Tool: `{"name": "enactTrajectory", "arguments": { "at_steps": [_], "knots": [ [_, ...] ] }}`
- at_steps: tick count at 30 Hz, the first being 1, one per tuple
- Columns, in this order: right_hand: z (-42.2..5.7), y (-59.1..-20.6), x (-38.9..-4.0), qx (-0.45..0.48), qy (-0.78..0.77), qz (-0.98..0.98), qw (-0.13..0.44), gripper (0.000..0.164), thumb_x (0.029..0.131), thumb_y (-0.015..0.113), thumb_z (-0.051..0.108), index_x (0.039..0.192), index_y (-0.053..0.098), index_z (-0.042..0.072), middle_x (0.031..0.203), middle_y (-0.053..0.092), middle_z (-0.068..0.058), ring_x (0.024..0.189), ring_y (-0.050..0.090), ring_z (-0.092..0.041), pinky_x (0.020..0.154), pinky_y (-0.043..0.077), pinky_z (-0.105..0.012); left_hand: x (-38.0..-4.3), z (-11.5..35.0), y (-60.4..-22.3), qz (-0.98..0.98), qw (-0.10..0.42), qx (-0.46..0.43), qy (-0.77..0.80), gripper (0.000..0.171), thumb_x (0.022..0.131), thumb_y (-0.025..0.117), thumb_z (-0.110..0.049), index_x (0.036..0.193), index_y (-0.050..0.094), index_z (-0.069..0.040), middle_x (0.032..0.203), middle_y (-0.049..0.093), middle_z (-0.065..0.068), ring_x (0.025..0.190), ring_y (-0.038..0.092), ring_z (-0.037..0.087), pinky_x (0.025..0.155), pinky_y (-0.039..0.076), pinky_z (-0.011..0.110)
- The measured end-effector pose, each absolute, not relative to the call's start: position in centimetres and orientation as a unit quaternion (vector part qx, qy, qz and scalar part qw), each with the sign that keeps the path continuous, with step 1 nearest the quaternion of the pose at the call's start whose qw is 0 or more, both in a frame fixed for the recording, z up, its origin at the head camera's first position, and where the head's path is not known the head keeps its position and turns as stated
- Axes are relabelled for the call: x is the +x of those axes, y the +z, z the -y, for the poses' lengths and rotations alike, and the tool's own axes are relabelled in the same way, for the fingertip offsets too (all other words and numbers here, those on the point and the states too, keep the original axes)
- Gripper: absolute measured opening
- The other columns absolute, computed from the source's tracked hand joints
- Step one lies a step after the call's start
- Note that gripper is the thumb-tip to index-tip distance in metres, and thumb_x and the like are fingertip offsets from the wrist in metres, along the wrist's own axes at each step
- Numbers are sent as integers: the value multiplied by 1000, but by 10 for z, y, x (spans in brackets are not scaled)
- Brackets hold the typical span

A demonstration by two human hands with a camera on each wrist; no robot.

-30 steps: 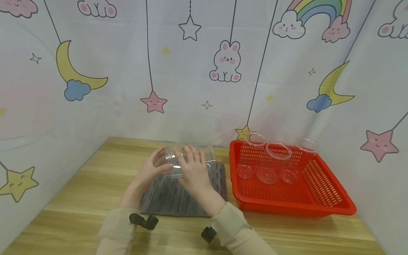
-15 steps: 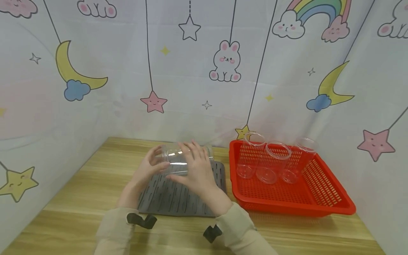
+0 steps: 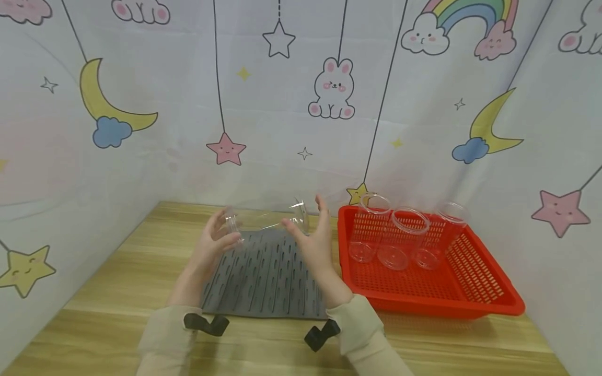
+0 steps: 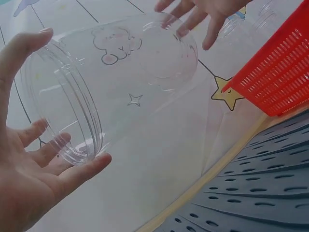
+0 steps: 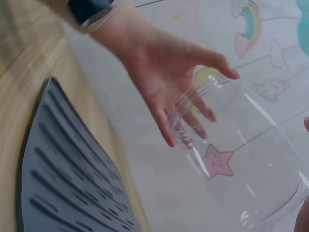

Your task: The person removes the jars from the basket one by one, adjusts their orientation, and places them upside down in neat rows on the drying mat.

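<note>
A clear jar [image 3: 268, 218] is held on its side in the air, above the far part of a grey slotted mat [image 3: 263, 287]. A person's left hand [image 3: 207, 248] grips the ribbed mouth end, thumb on one side of the rim and fingers curled round the other, as the left wrist view shows. The right hand [image 3: 320, 248] is spread wide at the base end, thumb and fingers well apart; whether it touches the jar cannot be told from these views. The mouth points toward the person's left, the base toward the right, and a printed backdrop [image 3: 188, 104] shows through the jar's wall. The mat lies on a wood-grain surface [image 3: 117, 271], its rows of long slots in plain sight. Just to the right of the mat sits a red basket [image 3: 437, 303] with perforated walls, holding three clear containers [image 3: 409, 240] that stand with their round mouths up, grouped toward the far left part of it. Pale sleeves [image 3: 166, 334] cover the person's forearms, and a black fitting [image 3: 207, 325] shows near each wrist. Behind the surface, the backdrop carries a cartoon scene: a white rabbit [image 3: 335, 86], a rainbow [image 3: 463, 10], yellow moons [image 3: 91, 94], and pink and yellow stars [image 3: 227, 150]
</note>
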State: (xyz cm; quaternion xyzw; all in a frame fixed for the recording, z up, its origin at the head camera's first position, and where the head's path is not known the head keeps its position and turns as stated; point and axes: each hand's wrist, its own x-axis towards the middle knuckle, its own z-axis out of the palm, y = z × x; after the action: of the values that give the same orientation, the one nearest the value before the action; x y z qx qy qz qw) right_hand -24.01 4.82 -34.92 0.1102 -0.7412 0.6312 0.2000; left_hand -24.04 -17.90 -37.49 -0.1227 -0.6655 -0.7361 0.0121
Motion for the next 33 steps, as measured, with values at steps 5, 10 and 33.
{"name": "enactTrajectory", "arguments": {
  "at_steps": [5,10,33],
  "knots": [
    [-48,-352,-242,71,731,666,135,92,86,70,34,156,13,15,161,21,-7,147,23,-29,117,27,-59,-242,178,-379,627,36,-141,-765,78,91,57,-9,155,12,-6,159,22,17,140,34,34,95,53,24],
    [-46,-360,-245,65,833,544,81,91,88,63,29,156,6,8,160,17,-18,143,30,-37,115,32,-59,-242,176,-381,596,56,-168,-784,73,90,58,-8,153,20,-8,148,36,5,132,45,20,96,54,28],
    [-31,-371,-242,82,923,375,14,137,57,88,58,157,8,8,158,24,-22,148,22,-40,117,25,-62,-244,162,-383,557,65,-226,-797,83,85,68,-12,153,21,-8,146,38,1,132,42,23,96,54,33]
  ]
}}
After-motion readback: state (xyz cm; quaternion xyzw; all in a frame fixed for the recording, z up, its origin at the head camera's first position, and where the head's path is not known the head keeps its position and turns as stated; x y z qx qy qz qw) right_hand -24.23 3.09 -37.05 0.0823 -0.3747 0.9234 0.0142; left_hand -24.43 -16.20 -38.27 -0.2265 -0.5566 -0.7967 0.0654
